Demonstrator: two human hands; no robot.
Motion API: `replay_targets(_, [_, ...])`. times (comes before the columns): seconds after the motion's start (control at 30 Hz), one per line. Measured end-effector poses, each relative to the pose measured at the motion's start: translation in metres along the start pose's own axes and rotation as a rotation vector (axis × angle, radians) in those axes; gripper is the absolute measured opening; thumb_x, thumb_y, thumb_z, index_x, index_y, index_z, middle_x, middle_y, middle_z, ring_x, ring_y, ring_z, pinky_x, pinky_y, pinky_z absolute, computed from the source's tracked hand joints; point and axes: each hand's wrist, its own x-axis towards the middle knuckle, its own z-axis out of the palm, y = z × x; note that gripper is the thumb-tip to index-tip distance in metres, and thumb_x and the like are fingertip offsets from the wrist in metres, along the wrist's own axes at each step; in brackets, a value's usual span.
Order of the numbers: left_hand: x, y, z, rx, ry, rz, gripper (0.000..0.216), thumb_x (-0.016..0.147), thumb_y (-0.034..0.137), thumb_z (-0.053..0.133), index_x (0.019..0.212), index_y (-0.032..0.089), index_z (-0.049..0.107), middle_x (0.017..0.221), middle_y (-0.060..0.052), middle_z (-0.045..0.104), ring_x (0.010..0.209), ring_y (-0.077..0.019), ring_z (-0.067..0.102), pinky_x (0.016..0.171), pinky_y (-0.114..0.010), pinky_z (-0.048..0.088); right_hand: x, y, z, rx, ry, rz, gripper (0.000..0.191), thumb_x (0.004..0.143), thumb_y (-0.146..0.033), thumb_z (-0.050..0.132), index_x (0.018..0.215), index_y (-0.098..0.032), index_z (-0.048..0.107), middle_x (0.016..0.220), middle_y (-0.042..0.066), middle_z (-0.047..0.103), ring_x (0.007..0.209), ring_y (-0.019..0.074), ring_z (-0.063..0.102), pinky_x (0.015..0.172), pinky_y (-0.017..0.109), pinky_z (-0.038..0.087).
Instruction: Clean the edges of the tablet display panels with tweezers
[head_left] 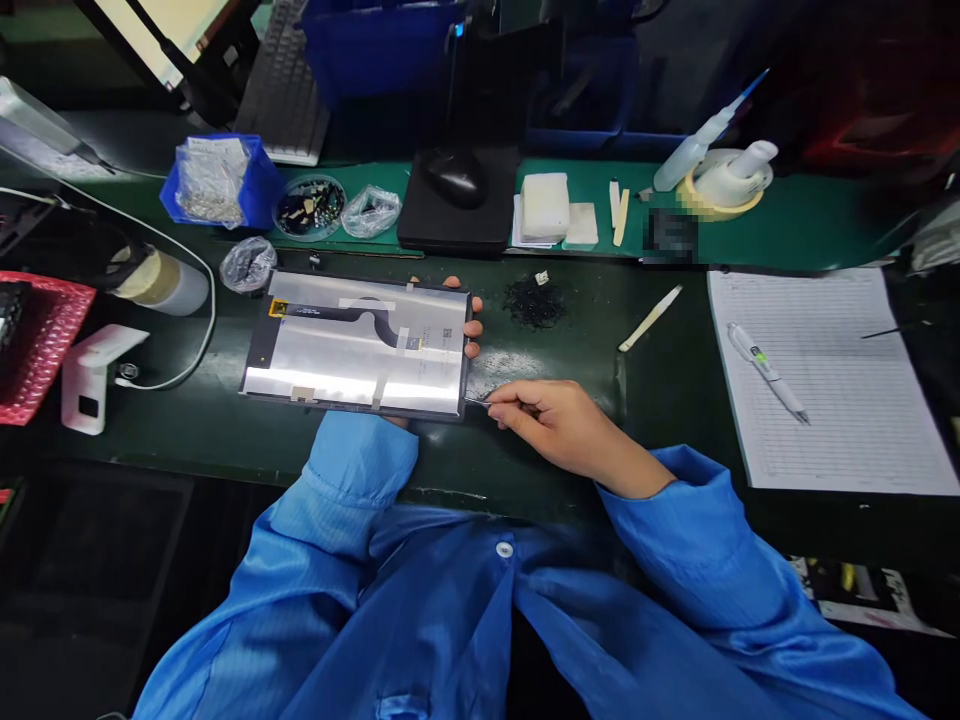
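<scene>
A flat display panel (352,350) with a silver back and a black flex cable lies face down above the dark green bench. My left hand (471,330) reaches under it, only the fingertips showing at its right edge, gripping it. My right hand (555,420) is closed in a pinch on thin metal tweezers (476,402), whose tip touches the panel's lower right corner. Both arms wear blue sleeves.
A pile of black scraps (534,300) lies right of the panel. A lined sheet (817,380) with a pen (765,370) sits at right. A plastic spudger (649,318), white foam blocks (545,205), a mouse (454,175), blue parts bin (217,180) and tape roll (720,190) line the back.
</scene>
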Motion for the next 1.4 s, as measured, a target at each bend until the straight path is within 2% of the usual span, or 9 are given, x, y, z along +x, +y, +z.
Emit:
replay_targets(0.1, [-0.001, 0.000, 0.003, -0.019, -0.038, -0.013, 0.051, 0.101, 0.064, 0.032, 0.116, 0.027, 0.064, 0.103, -0.010, 0.067, 0.076, -0.0198, 0.061, 0.062, -0.031, 0.050, -0.001, 0.001, 0.001, 0.013, 0.012, 0.038, 0.013, 0.092, -0.034, 0.071, 0.099, -0.023, 0.074, 0.082, 0.000, 0.074, 0.068, 0.0150, 0.065, 0.062, 0.028, 0.048])
replay_targets(0.3, [-0.004, 0.001, 0.009, -0.063, -0.023, -0.016, 0.055, 0.101, 0.064, 0.026, 0.121, 0.028, 0.062, 0.103, -0.009, 0.067, 0.074, -0.0201, 0.060, 0.063, -0.032, 0.049, 0.001, 0.001, 0.000, -0.039, 0.010, -0.063, 0.020, 0.101, -0.031, 0.058, 0.098, -0.024, 0.075, 0.091, 0.002, 0.077, 0.082, 0.0178, 0.070, 0.076, 0.031, 0.051])
replay_targets(0.5, [-0.002, 0.001, 0.010, -0.019, 0.024, 0.013, 0.056, 0.102, 0.063, 0.025, 0.123, 0.026, 0.061, 0.101, -0.010, 0.067, 0.073, -0.0198, 0.057, 0.064, -0.032, 0.044, 0.000, 0.001, 0.002, 0.046, 0.036, 0.036, 0.014, 0.091, -0.034, 0.070, 0.099, -0.023, 0.075, 0.083, 0.001, 0.075, 0.070, 0.0159, 0.066, 0.065, 0.029, 0.051])
replay_targets(0.7, [-0.003, 0.000, 0.005, -0.034, -0.074, -0.001, 0.057, 0.103, 0.063, 0.023, 0.109, 0.025, 0.066, 0.106, -0.009, 0.068, 0.081, -0.0206, 0.053, 0.074, -0.036, 0.040, 0.000, 0.000, 0.000, -0.034, -0.007, -0.029, 0.020, 0.100, -0.031, 0.058, 0.094, -0.023, 0.075, 0.084, 0.001, 0.076, 0.077, 0.0167, 0.069, 0.072, 0.030, 0.049])
replay_targets(0.83, [-0.005, 0.002, 0.001, -0.082, -0.195, -0.032, 0.061, 0.104, 0.063, 0.019, 0.108, 0.023, 0.064, 0.111, -0.010, 0.066, 0.085, -0.0224, 0.056, 0.071, -0.035, 0.044, -0.001, 0.001, 0.002, 0.018, 0.013, 0.060, 0.014, 0.092, -0.035, 0.069, 0.099, -0.023, 0.075, 0.080, 0.000, 0.074, 0.067, 0.0154, 0.065, 0.063, 0.028, 0.049])
replay_targets(0.97, [-0.002, 0.003, -0.003, -0.089, -0.220, -0.042, 0.062, 0.104, 0.065, 0.019, 0.108, 0.023, 0.064, 0.112, -0.011, 0.065, 0.085, -0.0229, 0.056, 0.071, -0.037, 0.045, 0.000, 0.002, 0.001, -0.025, 0.024, -0.011, 0.012, 0.094, -0.032, 0.066, 0.096, -0.023, 0.075, 0.085, 0.002, 0.076, 0.073, 0.0171, 0.067, 0.067, 0.030, 0.049])
replay_targets(1.1, [0.002, 0.003, -0.006, -0.077, -0.219, -0.048, 0.064, 0.103, 0.067, 0.018, 0.107, 0.024, 0.065, 0.111, -0.010, 0.065, 0.084, -0.0228, 0.055, 0.071, -0.037, 0.043, 0.001, 0.001, -0.001, -0.046, -0.003, -0.060, 0.020, 0.100, -0.030, 0.057, 0.094, -0.024, 0.075, 0.086, 0.002, 0.076, 0.079, 0.0181, 0.069, 0.074, 0.032, 0.050])
replay_targets(1.27, [0.000, 0.002, -0.002, -0.059, -0.181, -0.041, 0.061, 0.104, 0.065, 0.019, 0.107, 0.026, 0.065, 0.108, -0.010, 0.066, 0.082, -0.0225, 0.053, 0.071, -0.036, 0.040, -0.001, 0.003, 0.003, 0.039, 0.032, 0.060, 0.012, 0.091, -0.034, 0.072, 0.097, -0.023, 0.074, 0.081, 0.000, 0.074, 0.070, 0.0160, 0.066, 0.064, 0.028, 0.050])
replay_targets(1.4, [0.000, 0.001, 0.001, -0.068, -0.125, -0.039, 0.058, 0.103, 0.065, 0.022, 0.104, 0.026, 0.066, 0.106, -0.010, 0.067, 0.081, -0.0224, 0.054, 0.071, -0.037, 0.041, 0.000, 0.003, 0.002, -0.011, 0.011, -0.002, 0.013, 0.096, -0.032, 0.064, 0.096, -0.023, 0.074, 0.085, 0.001, 0.076, 0.073, 0.0163, 0.067, 0.068, 0.029, 0.050])
